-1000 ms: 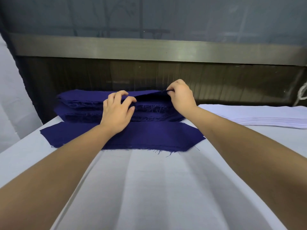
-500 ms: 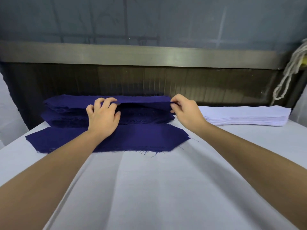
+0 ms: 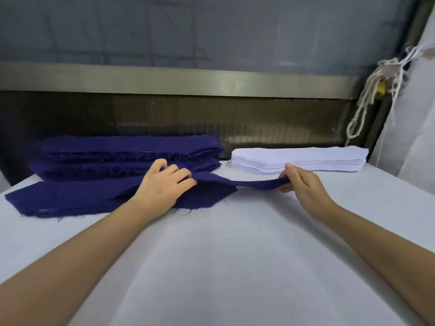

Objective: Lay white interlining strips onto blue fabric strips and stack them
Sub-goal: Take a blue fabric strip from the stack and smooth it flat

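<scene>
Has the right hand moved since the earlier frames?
Yes. The right hand, pinching a blue strip, went right and nearer the person: from the right end of the blue stack to the front of the white stack.

Bare forearms (image 3: 98, 243); left hand (image 3: 162, 187), right hand (image 3: 303, 184) ungloved.

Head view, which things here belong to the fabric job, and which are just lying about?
Job: held blue strip, gripped by left hand and right hand; flat blue strip; blue stack; white interlining stack.
Lying about: knotted rope; metal rail.
</scene>
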A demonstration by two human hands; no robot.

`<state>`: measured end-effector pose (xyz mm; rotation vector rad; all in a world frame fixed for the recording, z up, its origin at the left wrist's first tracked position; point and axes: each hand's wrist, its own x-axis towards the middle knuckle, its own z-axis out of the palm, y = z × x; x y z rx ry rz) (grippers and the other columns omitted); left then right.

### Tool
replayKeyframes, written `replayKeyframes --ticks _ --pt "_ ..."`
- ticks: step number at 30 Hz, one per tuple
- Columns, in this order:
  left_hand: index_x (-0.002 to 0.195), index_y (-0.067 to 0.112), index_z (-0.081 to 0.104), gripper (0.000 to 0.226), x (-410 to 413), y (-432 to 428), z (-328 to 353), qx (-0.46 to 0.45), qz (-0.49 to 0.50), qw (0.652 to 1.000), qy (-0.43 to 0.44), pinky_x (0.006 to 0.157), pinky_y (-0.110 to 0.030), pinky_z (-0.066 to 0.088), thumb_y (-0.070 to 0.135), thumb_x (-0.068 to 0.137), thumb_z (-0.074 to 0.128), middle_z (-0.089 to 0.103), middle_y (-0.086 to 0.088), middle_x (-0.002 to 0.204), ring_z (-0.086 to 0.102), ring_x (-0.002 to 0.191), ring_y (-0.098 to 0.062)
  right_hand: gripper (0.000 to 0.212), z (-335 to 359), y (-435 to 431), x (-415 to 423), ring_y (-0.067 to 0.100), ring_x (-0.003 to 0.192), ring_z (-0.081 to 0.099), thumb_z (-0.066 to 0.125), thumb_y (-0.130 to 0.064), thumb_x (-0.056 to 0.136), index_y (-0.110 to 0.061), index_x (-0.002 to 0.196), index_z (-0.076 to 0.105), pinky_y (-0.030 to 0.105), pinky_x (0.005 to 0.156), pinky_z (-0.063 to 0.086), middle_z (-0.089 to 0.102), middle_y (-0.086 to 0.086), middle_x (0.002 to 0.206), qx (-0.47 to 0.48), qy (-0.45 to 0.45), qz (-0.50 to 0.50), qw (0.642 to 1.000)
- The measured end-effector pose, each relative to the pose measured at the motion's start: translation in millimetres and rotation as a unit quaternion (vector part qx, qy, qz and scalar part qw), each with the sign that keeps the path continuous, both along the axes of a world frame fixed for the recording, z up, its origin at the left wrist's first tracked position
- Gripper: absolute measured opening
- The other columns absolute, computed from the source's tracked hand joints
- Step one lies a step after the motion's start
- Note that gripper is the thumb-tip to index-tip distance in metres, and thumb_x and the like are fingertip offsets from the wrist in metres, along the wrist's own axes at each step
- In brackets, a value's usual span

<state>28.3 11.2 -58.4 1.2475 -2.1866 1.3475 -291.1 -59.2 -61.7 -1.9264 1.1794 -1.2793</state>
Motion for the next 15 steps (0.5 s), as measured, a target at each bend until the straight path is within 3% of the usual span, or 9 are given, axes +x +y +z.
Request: replayKeyframes --ticks 5,7,9,11,15 --pt "0.099 0.017 0.072 0.049 -14 11 -7 0.021 -0.026 0.999 -0.019 0.077 -0.033 0.029 -0.011 0.066 0.047 0.066 0.001 0.079 0.058 0.061 -0.023 0.042 3 -8 -30 0.027 0.072 0.067 0.046 -0.032 0.097 0.002 0.073 0.055 0.046 0.081 0.050 0.057 0.006 0.069 0.031 0.073 -0.006 0.997" --pt "0.108 0.019 0.071 0.052 -15 17 -9 0.034 -0.048 0.998 -0.024 0.077 -0.032 0.029 -0.008 0.074 0.042 0.065 0.003 0.076 0.056 0.059 -0.022 0.041 5 -6 -40 0.028 0.073 0.062 0.045 -0.031 0.097 -0.002 0.071 0.058 0.042 0.077 0.049 0.062 0.005 0.068 -0.004 0.163 -0.017 0.986" --pt "0.118 0.020 0.067 0.055 -19 23 -9 0.045 -0.059 0.997 -0.017 0.077 -0.031 0.028 -0.007 0.075 0.047 0.065 0.006 0.074 0.055 0.058 -0.021 0.040 7 -4 -47 0.023 0.072 0.057 0.043 -0.032 0.097 -0.009 0.069 0.060 0.036 0.073 0.044 0.064 0.003 0.069 -0.041 0.262 -0.032 0.964" --pt "0.122 0.020 0.064 0.060 -26 26 -8 0.057 -0.066 0.996 -0.006 0.077 -0.030 0.028 -0.008 0.071 0.053 0.065 0.008 0.074 0.053 0.058 -0.020 0.041 8 -4 -52 0.026 0.071 0.053 0.043 -0.032 0.097 -0.006 0.068 0.056 0.037 0.070 0.041 0.062 0.007 0.066 -0.054 0.325 -0.049 0.943" --pt "0.115 0.018 0.070 0.050 -35 30 -5 0.069 -0.070 0.995 -0.022 0.077 -0.030 0.029 -0.004 0.069 0.065 0.067 0.006 0.072 0.055 0.056 -0.021 0.040 11 -7 -56 0.027 0.069 0.044 0.048 -0.027 0.094 -0.014 0.057 0.040 0.034 0.060 0.033 0.047 0.003 0.058 -0.058 0.387 -0.110 0.914"
